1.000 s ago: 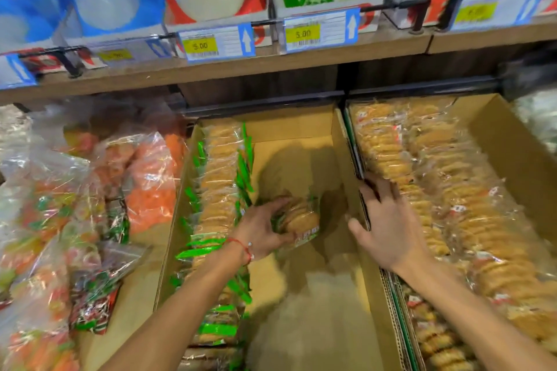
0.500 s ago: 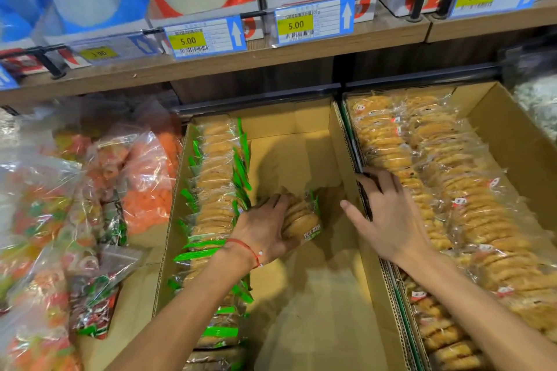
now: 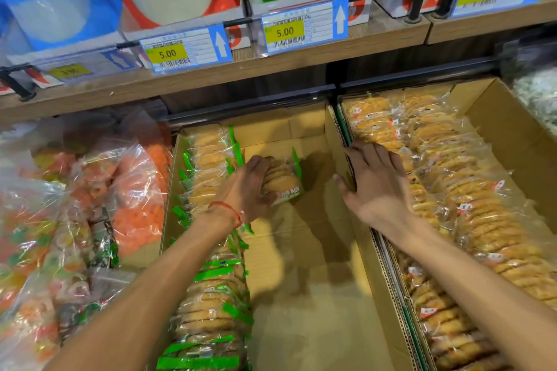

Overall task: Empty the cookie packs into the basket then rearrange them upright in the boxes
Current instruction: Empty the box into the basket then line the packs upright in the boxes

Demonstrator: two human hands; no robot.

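My left hand [image 3: 244, 190] is down in the middle box [image 3: 301, 295] with its fingers [image 3: 259, 163] clamped round one cookie pack [image 3: 281, 182]. The pack sits just right of the row of green-edged packs [image 3: 211, 172] standing along the box's left wall. It is tilted, not yet upright, and I take it to be the start of a second row.

There is only bare cardboard to its right, so it has nothing to lean on that side. If I let go too soon it will likely flop flat. The film looks slick and could slide in my grip, while a harder squeeze could crack the cookies. My wrist lies across the standing row, so a careless pull back could drag those packs over.

My right hand [image 3: 376, 187] holds nothing, fingers apart. It rests on the wall between the two boxes with the thumb inside the middle one. If I lean on it, the cardboard may buckle.

At far left lie bags of orange snacks [image 3: 141, 190], well clear of my work. Above runs a shelf [image 3: 301, 62] hung with price tags [image 3: 284, 31] — it overhangs the back of the boxes and limits how high I can lift there. The right box [image 3: 512, 141] is packed with red-labelled cookie packs. I see no basket.
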